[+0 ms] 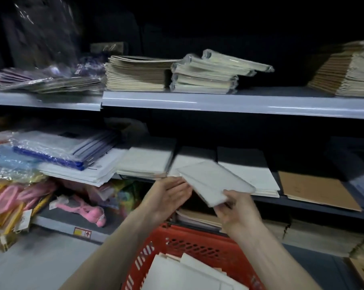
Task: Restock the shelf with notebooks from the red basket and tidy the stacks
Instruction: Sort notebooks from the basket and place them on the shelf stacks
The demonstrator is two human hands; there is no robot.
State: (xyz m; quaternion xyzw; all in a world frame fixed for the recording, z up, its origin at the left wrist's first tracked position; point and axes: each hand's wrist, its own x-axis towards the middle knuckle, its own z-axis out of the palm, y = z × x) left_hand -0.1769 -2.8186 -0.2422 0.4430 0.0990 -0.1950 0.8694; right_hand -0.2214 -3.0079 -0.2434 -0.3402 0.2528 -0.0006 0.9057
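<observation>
A white notebook (215, 182) is held tilted in the air just in front of the middle shelf (302, 203), above the gap between 2 white stacks. The right hand (237, 214) pinches its near corner, thumb on top, and the left hand (168, 195) touches its left edge with fairly straight fingers. It is not yet set down, so this looks like the middle of restocking.

Below the hands, the red basket (176, 243) holds several more pale notebooks (176, 273), loosely overlapped, so a good share of the job is left.

On the middle shelf, the left white stack (147, 160) and the right white stack (250, 172) lie fairly flat, and brown notebooks (317, 189) lie skewed further right. On the top shelf (218, 101), a beige stack (135, 74) sits square, while the wrapped packs (208, 76) beside it are fanned out and seem to need tidying
</observation>
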